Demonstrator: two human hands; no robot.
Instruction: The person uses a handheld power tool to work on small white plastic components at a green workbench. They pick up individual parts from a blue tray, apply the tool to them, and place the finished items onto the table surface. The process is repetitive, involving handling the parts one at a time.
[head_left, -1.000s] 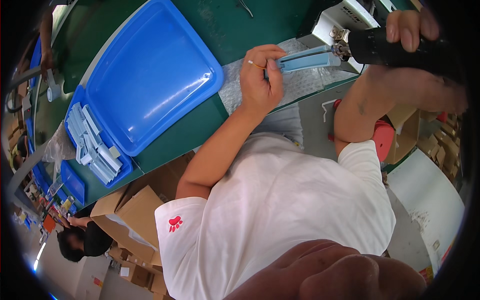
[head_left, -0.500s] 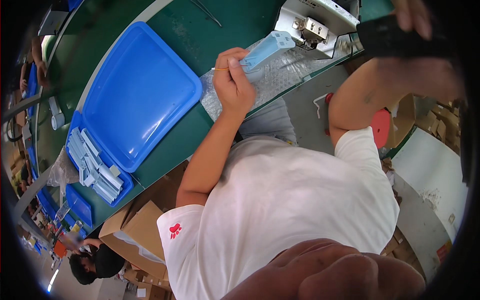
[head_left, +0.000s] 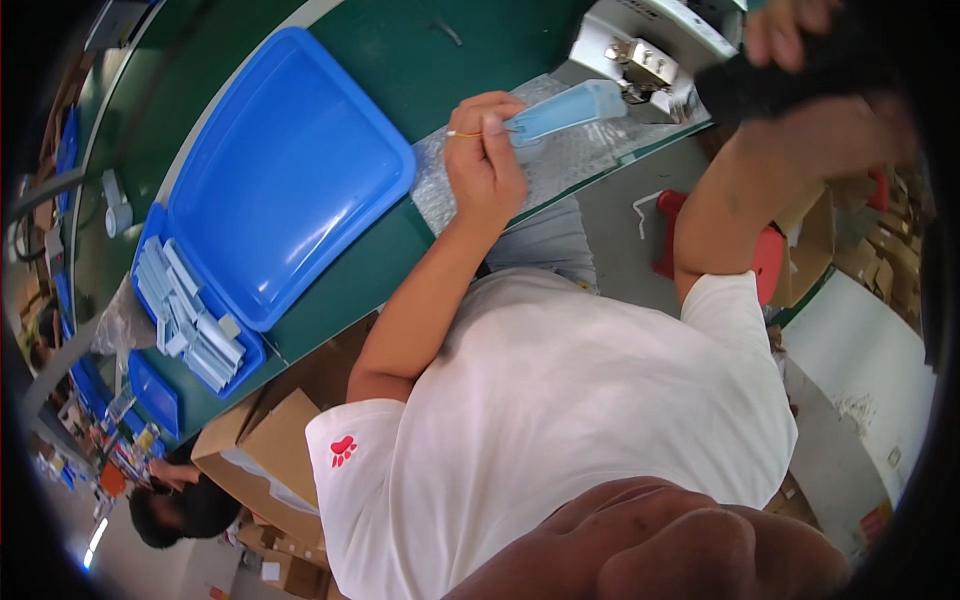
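Observation:
My left hand [head_left: 487,160] is closed on one end of a light-blue plastic housing [head_left: 565,110], thumb against fingers. A thin yellow wire with a pale tip [head_left: 462,134] sticks out beside the fingers. The housing's far end points at a white metal machine with a silver clamp block [head_left: 648,66]. Up at the right, my right hand [head_left: 790,32] shows only curled fingers. A dark, blurred shape [head_left: 800,80] covers the palm and wrist, so what the fingers grip is unclear.
Bubble wrap [head_left: 570,150] lies under the housing on the green bench. A large blue tray [head_left: 400,160] and a smaller blue tray [head_left: 250,372] of light-blue strips stand left. Below are a cardboard box [head_left: 285,440] and a red stool [head_left: 768,262]. Another person [head_left: 205,505] works lower left.
My left hand has shifted slightly right, and the housing has tilted flatter toward the clamp block. The fingers of my right hand have moved a little left. The whole view has shifted slightly.

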